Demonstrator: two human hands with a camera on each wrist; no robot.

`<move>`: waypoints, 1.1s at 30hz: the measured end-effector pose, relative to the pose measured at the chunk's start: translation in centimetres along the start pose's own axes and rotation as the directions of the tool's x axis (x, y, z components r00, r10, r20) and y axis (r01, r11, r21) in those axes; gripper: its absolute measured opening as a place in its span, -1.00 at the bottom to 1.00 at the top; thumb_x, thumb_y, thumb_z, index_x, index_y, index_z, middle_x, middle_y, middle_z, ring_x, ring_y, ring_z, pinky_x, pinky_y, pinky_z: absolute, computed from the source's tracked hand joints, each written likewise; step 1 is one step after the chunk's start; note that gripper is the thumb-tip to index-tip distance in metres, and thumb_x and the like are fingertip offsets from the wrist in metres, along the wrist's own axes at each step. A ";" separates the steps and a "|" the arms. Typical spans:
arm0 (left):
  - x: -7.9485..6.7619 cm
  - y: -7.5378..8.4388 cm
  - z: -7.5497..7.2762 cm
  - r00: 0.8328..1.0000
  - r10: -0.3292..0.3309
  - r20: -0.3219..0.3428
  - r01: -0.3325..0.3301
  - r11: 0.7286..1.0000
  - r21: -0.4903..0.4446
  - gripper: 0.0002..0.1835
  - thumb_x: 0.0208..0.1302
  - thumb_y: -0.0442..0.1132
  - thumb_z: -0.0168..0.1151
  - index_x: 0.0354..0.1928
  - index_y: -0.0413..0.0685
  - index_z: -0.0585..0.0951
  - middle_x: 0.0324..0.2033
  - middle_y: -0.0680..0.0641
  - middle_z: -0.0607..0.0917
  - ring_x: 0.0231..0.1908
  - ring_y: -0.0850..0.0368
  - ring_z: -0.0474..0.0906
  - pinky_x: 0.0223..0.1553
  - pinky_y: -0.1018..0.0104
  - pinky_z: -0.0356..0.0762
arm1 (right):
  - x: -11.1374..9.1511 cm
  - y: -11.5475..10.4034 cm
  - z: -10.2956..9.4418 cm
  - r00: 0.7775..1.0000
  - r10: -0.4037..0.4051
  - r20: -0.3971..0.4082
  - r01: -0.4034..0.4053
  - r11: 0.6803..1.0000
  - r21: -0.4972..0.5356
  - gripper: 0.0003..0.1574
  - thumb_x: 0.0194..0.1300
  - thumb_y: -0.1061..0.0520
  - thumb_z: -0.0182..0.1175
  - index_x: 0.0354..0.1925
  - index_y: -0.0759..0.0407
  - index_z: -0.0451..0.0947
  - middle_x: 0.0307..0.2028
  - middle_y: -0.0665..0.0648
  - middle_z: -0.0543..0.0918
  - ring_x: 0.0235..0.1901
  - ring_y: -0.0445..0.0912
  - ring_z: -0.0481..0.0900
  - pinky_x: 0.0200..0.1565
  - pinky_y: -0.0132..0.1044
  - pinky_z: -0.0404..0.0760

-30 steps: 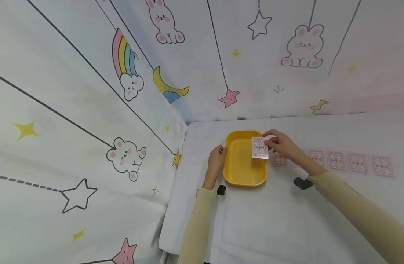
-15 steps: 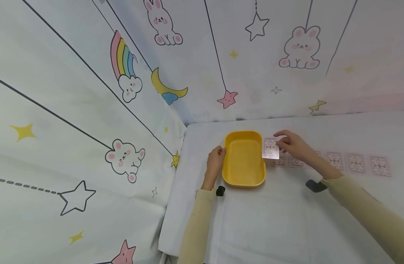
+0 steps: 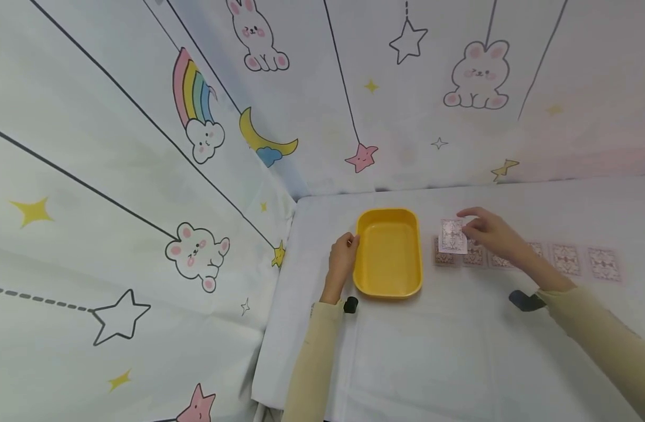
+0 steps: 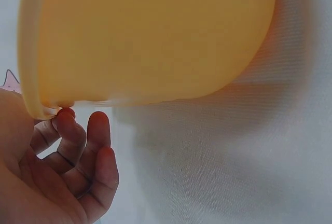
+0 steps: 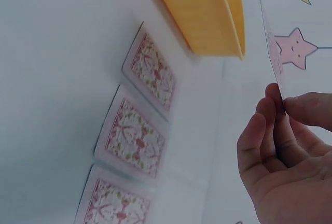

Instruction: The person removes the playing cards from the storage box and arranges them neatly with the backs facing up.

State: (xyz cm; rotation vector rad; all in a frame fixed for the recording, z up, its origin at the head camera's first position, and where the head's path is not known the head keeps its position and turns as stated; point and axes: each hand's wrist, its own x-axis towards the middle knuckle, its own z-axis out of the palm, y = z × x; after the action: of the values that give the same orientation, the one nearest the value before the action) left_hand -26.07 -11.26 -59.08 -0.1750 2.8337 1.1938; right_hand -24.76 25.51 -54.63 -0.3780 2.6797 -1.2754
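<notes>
My right hand (image 3: 493, 235) pinches a playing card (image 3: 451, 237) between thumb and fingertips, with its patterned back towards the head camera. In the right wrist view the held card (image 5: 273, 58) is seen almost edge-on, raised off the table. Below it lies a row of several playing cards (image 3: 566, 259), backs up; my right hand and forearm cover some of them. With its fingertips at the rim, my left hand (image 3: 343, 257) grips the left side of a yellow tray (image 3: 419, 258). The left wrist view shows the tray's outer wall (image 4: 155, 37) above the curled fingers.
A white cloth covers the table (image 3: 422, 357). White curtains (image 3: 322, 105) printed with rabbits and stars hang along its back and left. Dark straps or mounts (image 3: 525, 300) show at both wrists.
My right hand has carried the card rightward, from over the tray's right side to above the left end of the card row. The left hand has stayed at the tray.
</notes>
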 end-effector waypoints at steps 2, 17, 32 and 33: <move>0.0 0.1 0.0 1.000 0.001 -0.004 -0.001 1.000 -0.002 -0.66 0.56 0.06 0.01 -0.33 0.00 0.47 -0.56 0.04 0.40 -0.61 0.20 0.30 -0.57 0.38 0.23 | -0.5 0.3 -0.4 1.000 0.000 -0.002 0.000 1.000 0.009 -0.44 0.55 0.07 0.05 0.40 0.21 0.26 -0.02 0.41 0.66 -0.06 0.23 0.65 -0.11 -0.08 0.64; 0.0 0.1 0.0 1.000 -0.002 -0.005 0.002 1.000 -0.012 -0.68 0.55 0.03 0.03 -0.32 -0.01 0.49 -0.54 0.01 0.44 -0.59 0.16 0.32 -0.56 0.35 0.25 | -3.0 3.8 -2.5 0.998 0.029 -0.058 -0.029 1.000 -0.001 -0.41 0.56 0.05 0.06 0.42 0.20 0.25 0.03 0.47 0.62 -0.25 -0.56 0.47 -0.26 -0.42 0.58; 0.3 0.2 0.0 1.000 -0.027 0.006 0.027 1.000 -0.008 -0.67 0.54 0.06 0.03 -0.31 0.00 0.50 -0.51 0.01 0.48 -0.57 0.17 0.34 -0.54 0.36 0.27 | -6.4 7.8 -5.3 0.986 0.150 -0.071 -0.153 0.987 -0.051 -0.35 0.56 -0.05 0.03 0.42 0.26 0.22 0.07 0.53 0.55 -0.28 -0.68 0.33 -0.32 -0.49 0.48; 0.3 0.2 0.0 1.000 -0.028 0.008 0.028 1.000 -0.009 -0.67 0.54 0.06 0.03 -0.31 0.00 0.50 -0.51 0.01 0.49 -0.57 0.17 0.34 -0.54 0.37 0.27 | -6.5 7.9 -5.4 0.986 0.153 -0.072 -0.156 0.987 -0.045 -0.35 0.56 -0.04 0.03 0.43 0.26 0.22 0.06 0.53 0.56 -0.29 -0.65 0.36 -0.33 -0.48 0.49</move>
State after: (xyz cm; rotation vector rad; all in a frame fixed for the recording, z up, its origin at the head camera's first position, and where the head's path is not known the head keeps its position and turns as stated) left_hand -26.39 -11.18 -58.98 -0.2093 2.8102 1.1994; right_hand -21.09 36.20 -57.22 -0.1310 2.7401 -1.1989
